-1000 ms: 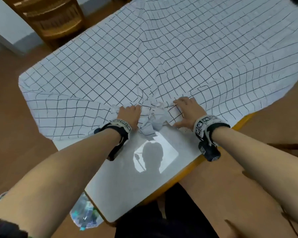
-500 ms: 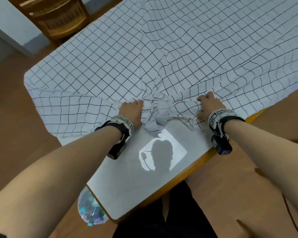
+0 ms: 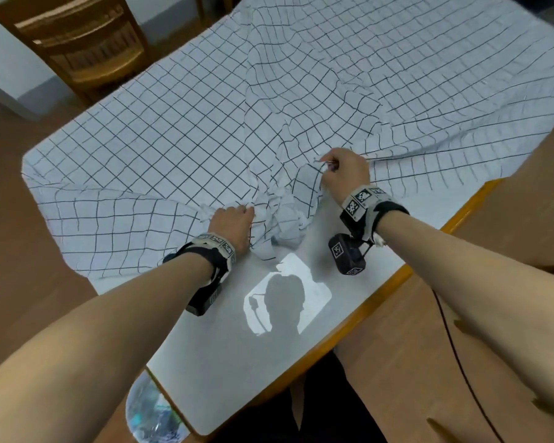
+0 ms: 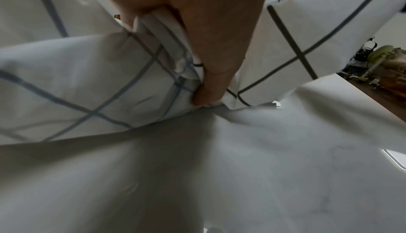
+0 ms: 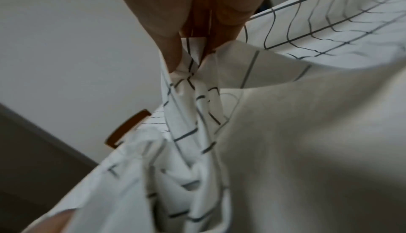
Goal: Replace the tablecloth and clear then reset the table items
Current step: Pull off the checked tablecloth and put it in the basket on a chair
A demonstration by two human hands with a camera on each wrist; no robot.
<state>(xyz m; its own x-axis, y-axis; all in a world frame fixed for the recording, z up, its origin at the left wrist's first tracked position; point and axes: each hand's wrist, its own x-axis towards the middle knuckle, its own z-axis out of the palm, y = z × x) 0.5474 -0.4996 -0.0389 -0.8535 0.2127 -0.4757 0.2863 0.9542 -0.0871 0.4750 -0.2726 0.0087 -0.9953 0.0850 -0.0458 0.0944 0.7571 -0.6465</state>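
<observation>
A white tablecloth with a black grid [image 3: 205, 123] covers most of the table, bunched into a wad near its front edge. My left hand [image 3: 234, 219] grips that bunched cloth [image 4: 153, 73] down on the tabletop, thumb pressed over the folds. My right hand [image 3: 343, 171] pinches a fold of the same cloth [image 5: 189, 66] and holds it lifted a little above the table, to the right of the wad. The bare white tabletop [image 3: 237, 353] with an orange rim shows in front of both hands.
A wooden chair [image 3: 77, 43] stands at the far left beyond the table. A clear plastic bottle [image 3: 151, 417] lies low at the table's near left corner. Brown floor surrounds the table. A dark trouser leg [image 3: 301, 420] is below the front edge.
My right hand has moved right and away from the wad, then closed on a fold and lifted it. My left hand has stayed on the bunched cloth.
</observation>
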